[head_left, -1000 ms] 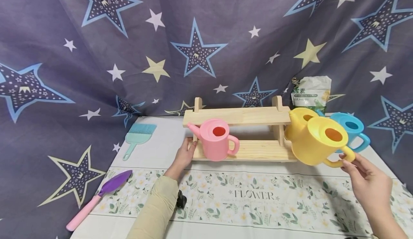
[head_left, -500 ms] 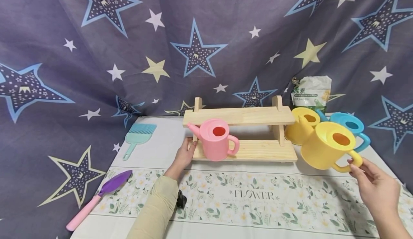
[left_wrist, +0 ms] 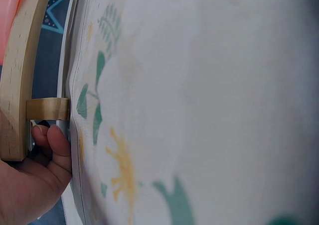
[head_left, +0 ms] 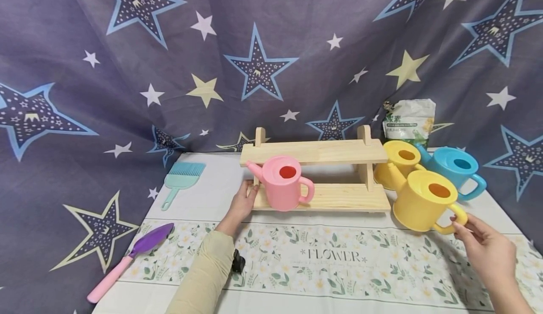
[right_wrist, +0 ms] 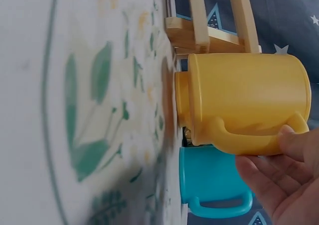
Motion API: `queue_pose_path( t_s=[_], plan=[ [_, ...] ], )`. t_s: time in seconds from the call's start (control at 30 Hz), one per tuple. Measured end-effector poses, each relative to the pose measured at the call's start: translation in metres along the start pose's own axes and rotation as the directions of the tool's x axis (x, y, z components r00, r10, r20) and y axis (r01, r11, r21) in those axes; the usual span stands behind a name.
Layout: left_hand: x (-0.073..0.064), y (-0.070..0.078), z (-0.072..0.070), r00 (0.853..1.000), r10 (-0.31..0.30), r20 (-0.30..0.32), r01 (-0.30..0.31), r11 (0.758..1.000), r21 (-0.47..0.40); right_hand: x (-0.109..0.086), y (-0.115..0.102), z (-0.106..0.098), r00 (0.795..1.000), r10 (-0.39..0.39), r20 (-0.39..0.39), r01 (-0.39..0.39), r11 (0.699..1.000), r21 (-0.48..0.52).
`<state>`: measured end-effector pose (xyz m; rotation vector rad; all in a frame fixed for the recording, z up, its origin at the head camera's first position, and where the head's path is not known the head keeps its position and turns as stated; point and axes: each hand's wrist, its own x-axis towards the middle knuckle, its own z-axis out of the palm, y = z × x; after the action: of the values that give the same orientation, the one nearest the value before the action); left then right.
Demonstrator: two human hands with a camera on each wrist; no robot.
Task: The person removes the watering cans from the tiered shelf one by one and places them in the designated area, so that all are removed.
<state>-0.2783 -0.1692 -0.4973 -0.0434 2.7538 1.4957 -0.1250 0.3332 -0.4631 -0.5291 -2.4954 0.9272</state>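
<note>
My right hand (head_left: 488,252) pinches the handle of a yellow watering can (head_left: 420,205). The can is upright and low at the table's right side; whether its base touches the cloth I cannot tell. Close behind it stand another yellow watering can (head_left: 392,158) and a blue watering can (head_left: 451,165), which also shows below the held can in the right wrist view. On the lower board of a two-tier wooden shelf (head_left: 339,196) sits a pink watering can (head_left: 282,189), at the left end. My left hand (head_left: 242,203) grips that end of the board, fingers curled under it (left_wrist: 42,170).
A white and green bag (head_left: 409,120) stands at the back right. To the left lie a teal dustpan-like tool with a comb edge (head_left: 184,177) and a purple trowel with a pink handle (head_left: 131,262). A starry curtain (head_left: 254,12) hangs behind the floral tablecloth (head_left: 331,267).
The right hand has carried the yellow watering can away from the shelf's end, first rightward, then down and slightly left. The left hand, shelf and pink can stay put.
</note>
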Motion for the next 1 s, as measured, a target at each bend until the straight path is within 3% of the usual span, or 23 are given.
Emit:
queue_pose_path(
  t_s=[0.27, 1.0],
  plan=[
    [0.000, 0.001, -0.001, 1.000, -0.006, 0.002, 0.006, 1.000, 0.010, 0.002, 0.008, 0.007, 1.000, -0.004, 0.031, 0.005, 0.999, -0.034],
    [0.000, -0.001, -0.001, 1.000, -0.019, 0.006, 0.019, 1.000, -0.001, -0.001, 0.013, 0.007, 0.986, -0.077, 0.146, 0.079, 0.997, -0.005]
  ],
)
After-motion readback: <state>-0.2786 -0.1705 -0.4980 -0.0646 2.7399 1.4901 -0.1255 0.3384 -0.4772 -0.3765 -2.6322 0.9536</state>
